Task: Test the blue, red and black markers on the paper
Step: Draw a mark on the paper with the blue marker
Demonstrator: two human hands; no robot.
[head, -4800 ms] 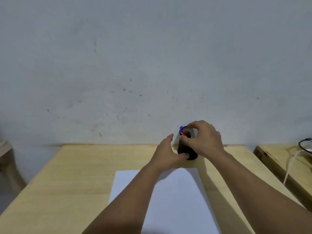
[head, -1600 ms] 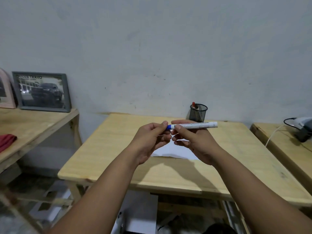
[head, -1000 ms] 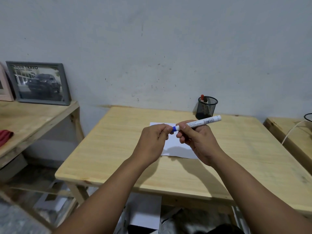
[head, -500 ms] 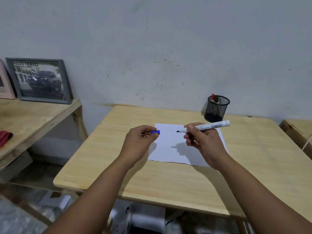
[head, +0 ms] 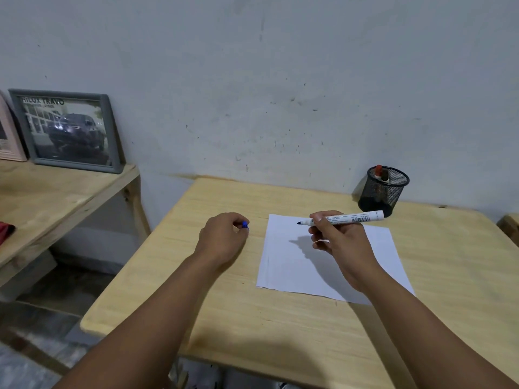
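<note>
Right hand fingers pinched on the uncapped blue marker, mid-frame, barrel roughly level, dark tip pointing left, held above the paper without touching it. Barrel white with printed label and barcode. Left hand curled shut around the blue cap, left of the sheet, over the table. Paper blank, flat on table, centre-right. Black mesh pen cup at right back of table by the wall, holds a red-capped marker; other contents unclear.
</note>
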